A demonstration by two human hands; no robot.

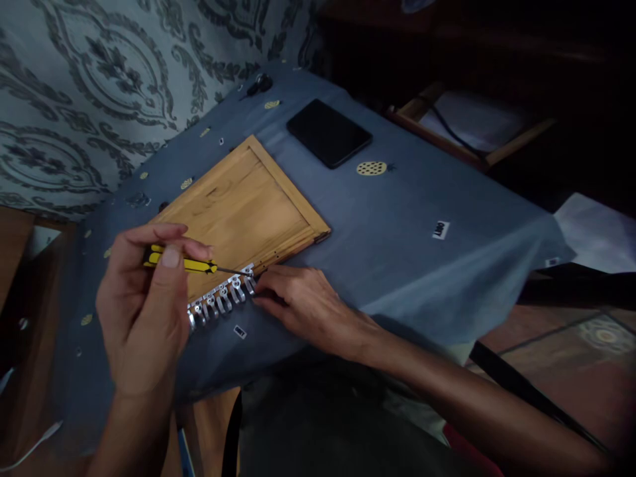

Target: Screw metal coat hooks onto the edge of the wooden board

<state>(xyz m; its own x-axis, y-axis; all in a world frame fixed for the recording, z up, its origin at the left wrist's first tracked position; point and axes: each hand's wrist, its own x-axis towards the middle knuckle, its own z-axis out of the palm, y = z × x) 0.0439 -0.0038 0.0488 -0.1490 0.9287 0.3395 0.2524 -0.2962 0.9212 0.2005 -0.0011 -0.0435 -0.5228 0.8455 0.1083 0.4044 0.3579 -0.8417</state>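
Note:
My left hand (144, 311) is closed around the yellow handle of a screwdriver (193, 265), gripping it between thumb and fingers. The thin shaft points right, and its tip meets the end of a silver metal hook rail (223, 299). Several curved hooks hang from this rail, which lies along the near edge of a framed wooden board (238, 205). With thumb and fingertips pinched, my right hand (305, 303) holds the rail's right end by the last hook. Small dark holes show in the board's edge just beyond that end. My left hand hides the rail's left part.
A black smartphone (328, 132) lies behind the board on the blue pineapple-print tablecloth (397, 232). Small dark objects (261, 83) sit at the far corner beside a patterned curtain (124, 59). An open wooden drawer (472, 126) with papers stands at the right.

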